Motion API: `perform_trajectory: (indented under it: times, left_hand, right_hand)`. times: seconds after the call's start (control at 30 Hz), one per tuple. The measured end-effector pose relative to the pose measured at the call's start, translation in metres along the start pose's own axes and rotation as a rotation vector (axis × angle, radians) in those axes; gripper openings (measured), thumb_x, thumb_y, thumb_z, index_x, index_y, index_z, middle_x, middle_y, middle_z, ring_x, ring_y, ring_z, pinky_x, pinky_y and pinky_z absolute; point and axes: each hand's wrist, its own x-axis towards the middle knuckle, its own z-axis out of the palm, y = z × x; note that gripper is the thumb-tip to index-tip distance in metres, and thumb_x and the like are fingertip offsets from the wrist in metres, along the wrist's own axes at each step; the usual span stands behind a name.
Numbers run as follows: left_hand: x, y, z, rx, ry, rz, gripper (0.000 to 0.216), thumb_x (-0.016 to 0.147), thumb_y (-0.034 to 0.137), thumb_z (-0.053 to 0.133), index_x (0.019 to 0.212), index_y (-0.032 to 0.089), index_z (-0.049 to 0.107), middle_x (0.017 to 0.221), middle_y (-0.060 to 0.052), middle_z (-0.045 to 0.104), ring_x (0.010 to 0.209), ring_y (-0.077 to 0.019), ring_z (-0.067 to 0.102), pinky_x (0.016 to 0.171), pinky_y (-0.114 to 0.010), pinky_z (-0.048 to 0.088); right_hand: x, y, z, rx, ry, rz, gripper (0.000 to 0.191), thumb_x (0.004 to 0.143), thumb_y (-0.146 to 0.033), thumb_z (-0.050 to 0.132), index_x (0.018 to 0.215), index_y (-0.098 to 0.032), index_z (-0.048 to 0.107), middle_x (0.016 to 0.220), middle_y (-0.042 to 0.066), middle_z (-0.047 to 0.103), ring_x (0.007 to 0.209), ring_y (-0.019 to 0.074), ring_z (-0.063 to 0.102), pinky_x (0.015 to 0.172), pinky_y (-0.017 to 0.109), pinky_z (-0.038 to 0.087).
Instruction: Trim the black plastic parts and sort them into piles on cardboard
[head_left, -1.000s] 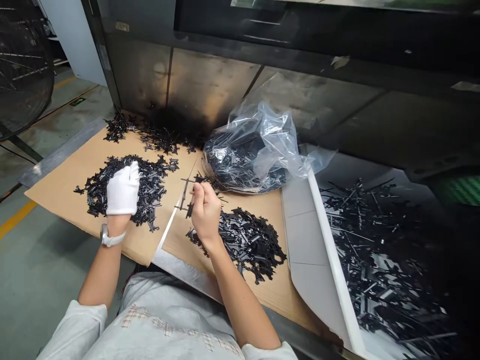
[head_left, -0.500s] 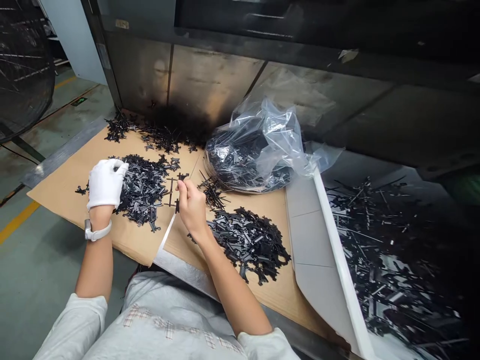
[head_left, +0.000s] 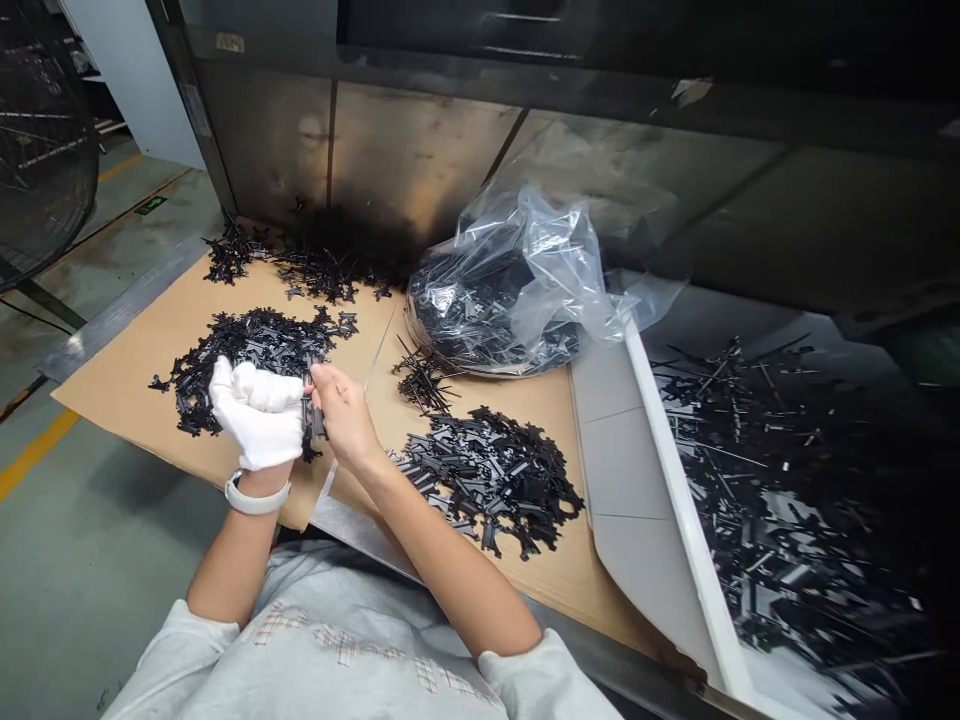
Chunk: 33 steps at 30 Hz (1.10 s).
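My left hand (head_left: 259, 412), in a white glove, is closed with its fingertips against a small black plastic moulded frame (head_left: 313, 412). From the other side my bare right hand (head_left: 343, 418) pinches the same frame. The two hands meet over the near edge of the left pile of black plastic parts (head_left: 259, 338). To the right of my right forearm lies a second pile of black plastic parts (head_left: 495, 475). Beyond it sits a small heap of thin black sticks (head_left: 421, 378). My fingers hide much of the held frame.
A clear plastic bag (head_left: 495, 310) full of black parts stands at the back. On the right, a white-edged box (head_left: 679, 480) holds many loose black pieces (head_left: 795, 540). More parts (head_left: 315, 270) lie along the back of the cardboard (head_left: 142, 375). A large fan (head_left: 45, 140) stands left.
My left hand has moved right and nearer from the left pile and closed at the black frame. My right hand has brought the frame slightly left to meet it.
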Motion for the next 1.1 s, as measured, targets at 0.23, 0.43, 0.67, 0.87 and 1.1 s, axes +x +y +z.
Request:
perform_trajectory:
  times: [0.23, 0.43, 0.67, 0.87, 1.1]
  left_hand:
    - [-0.011, -0.012, 0.0, 0.148, 0.105, 0.315, 0.069, 0.096, 0.07, 0.042, 0.054, 0.023, 0.014, 0.042, 0.006, 0.014, 0.037, -0.0095, 0.019, 0.043, -0.029, 0.03]
    - [-0.008, -0.021, -0.002, 0.209, 0.115, 0.39, 0.063, 0.1, 0.069, 0.027, 0.058, 0.024, 0.016, 0.05, 0.004, 0.012, 0.044, -0.0131, 0.021, 0.046, -0.033, 0.029]
    - [0.031, -0.007, -0.015, 0.063, 0.259, 0.486, 0.072, 0.092, 0.071, 0.05, 0.059, 0.022, 0.01, 0.047, 0.008, 0.01, 0.04, -0.0075, 0.012, 0.043, -0.029, 0.019]
    - [0.026, 0.017, -0.016, 0.062, 0.087, 0.346, 0.071, 0.099, 0.07, 0.039, 0.055, 0.021, 0.011, 0.042, 0.008, 0.007, 0.035, -0.0065, 0.01, 0.041, -0.03, 0.016]
    - [0.005, 0.007, 0.008, 0.497, -0.227, 0.402, 0.056, 0.104, 0.052, 0.038, 0.058, 0.023, 0.027, 0.047, 0.007, 0.026, 0.04, -0.008, 0.026, 0.044, -0.026, 0.029]
  right_hand:
    - [0.001, -0.003, 0.01, 0.065, -0.074, 0.019, 0.046, 0.103, -0.06, 0.036, 0.075, -0.025, 0.046, 0.055, -0.007, 0.039, 0.048, 0.0124, 0.044, 0.048, 0.024, 0.038]
    - [0.002, -0.004, 0.024, -0.011, -0.031, -0.074, 0.038, 0.104, -0.046, 0.04, 0.073, -0.025, 0.039, 0.07, -0.004, 0.046, 0.067, 0.0134, 0.047, 0.065, 0.025, 0.039]
    - [0.031, 0.02, 0.028, -0.137, -0.035, -0.012, 0.041, 0.109, -0.044, 0.033, 0.075, -0.025, 0.045, 0.066, -0.005, 0.046, 0.063, 0.0135, 0.048, 0.065, 0.024, 0.039]
    - [0.037, 0.022, 0.007, -0.312, -0.199, -0.015, 0.025, 0.092, -0.02, 0.072, 0.072, -0.021, 0.056, 0.075, -0.001, 0.055, 0.073, 0.0165, 0.055, 0.076, 0.028, 0.042]
    - [-0.001, -0.016, -0.054, -0.336, -0.243, -0.084, 0.019, 0.097, -0.024, 0.065, 0.115, -0.021, 0.065, 0.102, 0.004, 0.065, 0.083, 0.0149, 0.06, 0.082, 0.03, 0.053]
